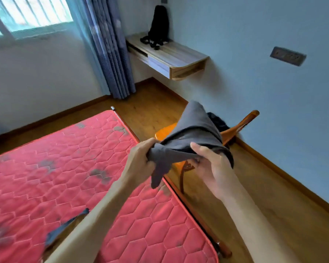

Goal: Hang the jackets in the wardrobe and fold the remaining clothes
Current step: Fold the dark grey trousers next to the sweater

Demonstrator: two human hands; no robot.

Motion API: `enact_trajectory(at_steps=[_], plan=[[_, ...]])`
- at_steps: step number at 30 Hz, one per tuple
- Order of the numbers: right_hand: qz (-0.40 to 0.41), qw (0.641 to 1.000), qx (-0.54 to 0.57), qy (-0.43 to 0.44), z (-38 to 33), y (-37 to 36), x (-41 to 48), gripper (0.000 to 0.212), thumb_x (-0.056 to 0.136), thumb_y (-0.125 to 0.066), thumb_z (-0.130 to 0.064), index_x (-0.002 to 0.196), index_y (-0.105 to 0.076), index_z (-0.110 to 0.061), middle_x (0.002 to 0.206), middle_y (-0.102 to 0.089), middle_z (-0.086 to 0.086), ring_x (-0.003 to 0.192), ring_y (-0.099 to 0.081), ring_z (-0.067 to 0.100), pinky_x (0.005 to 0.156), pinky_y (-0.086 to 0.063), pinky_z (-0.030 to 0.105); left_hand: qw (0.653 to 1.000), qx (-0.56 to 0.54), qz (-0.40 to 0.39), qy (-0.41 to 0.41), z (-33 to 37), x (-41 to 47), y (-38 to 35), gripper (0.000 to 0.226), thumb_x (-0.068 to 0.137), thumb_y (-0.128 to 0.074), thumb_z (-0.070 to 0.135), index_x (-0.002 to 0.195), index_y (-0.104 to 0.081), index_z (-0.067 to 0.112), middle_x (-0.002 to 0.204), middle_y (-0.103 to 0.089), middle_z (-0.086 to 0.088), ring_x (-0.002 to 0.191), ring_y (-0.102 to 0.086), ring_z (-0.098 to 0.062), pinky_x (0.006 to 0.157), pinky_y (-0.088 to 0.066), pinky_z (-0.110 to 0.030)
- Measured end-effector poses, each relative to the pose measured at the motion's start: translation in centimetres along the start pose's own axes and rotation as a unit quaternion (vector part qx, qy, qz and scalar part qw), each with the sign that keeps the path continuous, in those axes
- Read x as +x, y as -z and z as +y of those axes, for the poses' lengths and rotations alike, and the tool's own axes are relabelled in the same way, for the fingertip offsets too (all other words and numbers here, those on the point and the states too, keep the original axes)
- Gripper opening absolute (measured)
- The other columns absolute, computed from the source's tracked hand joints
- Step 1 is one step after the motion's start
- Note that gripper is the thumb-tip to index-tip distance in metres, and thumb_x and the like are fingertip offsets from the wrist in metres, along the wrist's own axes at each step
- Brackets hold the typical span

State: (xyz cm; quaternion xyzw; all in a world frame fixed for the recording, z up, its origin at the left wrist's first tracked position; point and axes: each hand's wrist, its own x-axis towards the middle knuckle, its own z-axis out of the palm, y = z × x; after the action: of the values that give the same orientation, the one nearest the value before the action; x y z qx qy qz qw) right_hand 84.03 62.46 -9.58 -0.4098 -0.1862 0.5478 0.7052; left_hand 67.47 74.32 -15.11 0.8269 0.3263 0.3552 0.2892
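Observation:
A dark grey garment (193, 128) hangs bunched in the air above the bed's right edge. My left hand (141, 158) grips one bunched end of it, with a loose tail dangling below the fist. My right hand (209, 164) holds the other side, thumb on top and fingers curled under the cloth. Another dark piece of clothing (217, 121) lies on the orange wooden chair (164, 132) behind the garment. No wardrobe is in view.
A red quilted mattress (74, 168) fills the left and has a torn spot (68, 228) near my left forearm. A wall-mounted wooden shelf (171, 54) carries a black bag (159, 25). Blue curtains (106, 46) hang by the window. Wooden floor runs along the right wall.

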Motion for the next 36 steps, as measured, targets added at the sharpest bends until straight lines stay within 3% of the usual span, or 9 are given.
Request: enact_trajectory(at_steps=[4, 9, 13, 17, 20, 23, 30, 34, 36], plan=[[0.007, 0.995, 0.104, 0.014, 0.5, -3.3, -2.8, 0.026, 0.088, -0.058, -0.002, 0.074, -0.078, -0.01, 0.084, -0.073, 0.007, 0.083, -0.069, 0.021, 0.073, -0.055, 0.024, 0.999, 0.035, 0.004, 0.022, 2.1, -4.4, 7.0, 0.028, 0.074, -0.07, 0.009, 0.091, -0.057, 0.027, 0.077, -0.064, 0.011, 0.068, -0.059, -0.009, 0.061, -0.047, -0.029], [-0.024, 0.998, 0.059, 0.016, 2.3, -7.9, -6.0, 0.015, 0.088, -0.063, -0.001, 0.091, -0.077, -0.004, 0.102, -0.072, 0.015, 0.104, -0.068, 0.027, 0.099, -0.05, 0.035, 0.984, 0.116, -0.073, 0.112, 3.4, -10.9, 13.6, 0.045, 0.074, -0.081, 0.016, 0.11, -0.057, 0.031, 0.083, -0.065, 0.009, 0.074, -0.061, -0.008, 0.068, -0.047, -0.025], [-0.11, 0.989, 0.091, 0.022, 2.7, -10.6, -8.3, 0.023, 0.087, -0.067, -0.007, 0.109, -0.065, -0.003, 0.111, -0.067, 0.013, 0.113, -0.064, 0.024, 0.098, -0.053, 0.033, 0.951, 0.089, -0.099, 0.28, 4.4, -15.0, 17.0, 0.013, 0.079, -0.082, 0.032, 0.075, -0.071, 0.025, 0.069, -0.067, 0.01, 0.068, -0.064, -0.01, 0.064, -0.047, -0.025], [-0.203, 0.935, -0.286, 0.052, 4.0, -13.2, -11.5, 0.085, 0.065, -0.09, -0.035, 0.138, -0.051, -0.018, 0.137, -0.057, -0.002, 0.124, -0.056, 0.003, 0.106, -0.046, 0.022, 0.911, -0.134, -0.015, 0.39, 6.9, -16.9, 19.3, 0.024, 0.085, -0.077, 0.034, 0.092, -0.078, 0.012, 0.091, -0.079, -0.005, 0.085, -0.075, -0.021, 0.079, -0.059, -0.033], [-0.207, 0.835, -0.502, 0.085, 7.2, -14.5, -14.1, 0.075, 0.071, -0.087, -0.037, 0.136, -0.052, -0.024, 0.128, -0.056, -0.014, 0.109, -0.053, -0.015, 0.087, -0.045, 0.004, 0.863, -0.281, 0.107, 0.405, 8.7, -16.2, 20.6, 0.021, 0.09, -0.071, 0.022, 0.093, -0.074, 0.002, 0.092, -0.077, -0.015, 0.079, -0.072, -0.026, 0.074, -0.06, -0.035], [-0.245, 0.803, -0.54, 0.064, 11.1, -14.7, -16.6, 0.078, 0.062, -0.086, -0.058, 0.126, -0.05, -0.031, 0.126, -0.056, -0.011, 0.113, -0.056, -0.002, 0.096, -0.048, 0.019, 0.828, -0.331, 0.213, 0.4, 10.2, -14.8, 22.1, 0.011, 0.093, -0.066, 0.014, 0.095, -0.068, 0.003, 0.087, -0.07, -0.013, 0.07, -0.066, -0.022, 0.064, -0.055, -0.03], [-0.169, 0.836, -0.48, 0.206, 13.2, -17.6, -17.1, 0.066, 0.077, -0.083, -0.03, 0.131, -0.044, -0.025, 0.107, -0.058, -0.027, 0.097, -0.061, -0.005, 0.084, -0.051, 0.017, 0.782, -0.445, 0.193, 0.391, 10.5, -15.2, 25.6, 0.013, 0.092, -0.067, 0.022, 0.098, -0.064, 0.011, 0.095, -0.07, -0.016, 0.08, -0.07, -0.025, 0.071, -0.058, -0.033], [-0.112, 0.829, -0.474, 0.274, 12.4, -19.4, -14.7, 0.028, 0.083, -0.066, -0.007, 0.11, -0.065, -0.014, 0.092, -0.071, -0.009, 0.082, -0.065, 0.008, 0.072, -0.053, 0.027, 0.821, -0.456, 0.084, 0.332, 11.3, -16.5, 26.6, 0.015, 0.093, -0.064, 0.036, 0.094, -0.067, 0.021, 0.082, -0.07, 0.001, 0.068, -0.068, -0.01, 0.059, -0.053, -0.021], [-0.104, 0.872, -0.42, 0.23, 11.3, -20.8, -13.6, 0.024, 0.077, -0.062, -0.003, 0.094, -0.068, -0.02, 0.082, -0.072, -0.003, 0.074, -0.069, 0.017, 0.068, -0.057, 0.042, 0.861, -0.412, 0.015, 0.297, 10.9, -17.7, 26.7, 0.023, 0.09, -0.068, 0.032, 0.111, -0.068, 0.023, 0.089, -0.071, 0.003, 0.073, -0.067, -0.009, 0.063, -0.054, -0.024]])
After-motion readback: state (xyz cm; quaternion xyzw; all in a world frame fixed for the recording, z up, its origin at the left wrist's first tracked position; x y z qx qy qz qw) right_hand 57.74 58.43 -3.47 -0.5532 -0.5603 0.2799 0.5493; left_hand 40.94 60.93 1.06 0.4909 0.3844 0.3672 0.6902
